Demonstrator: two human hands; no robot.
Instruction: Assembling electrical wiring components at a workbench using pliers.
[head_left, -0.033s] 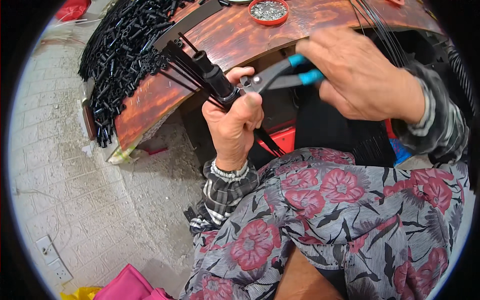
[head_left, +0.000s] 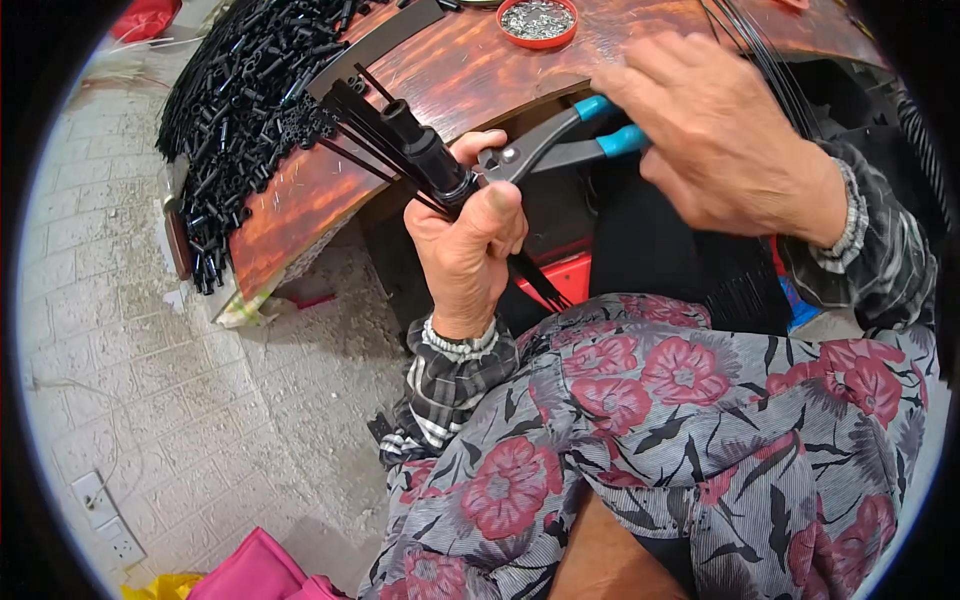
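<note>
Glossy wooden bench (head_left: 450, 80), ribbed black rods (head_left: 400, 140)

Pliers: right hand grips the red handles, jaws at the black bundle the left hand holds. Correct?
Not quite. The pliers' handles are blue, not red, as the head view shows. The right hand does grip them, jaws at the black bundle held by the left hand.

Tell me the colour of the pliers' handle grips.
Blue grips on grey metal pliers, seen in the head view.
</note>
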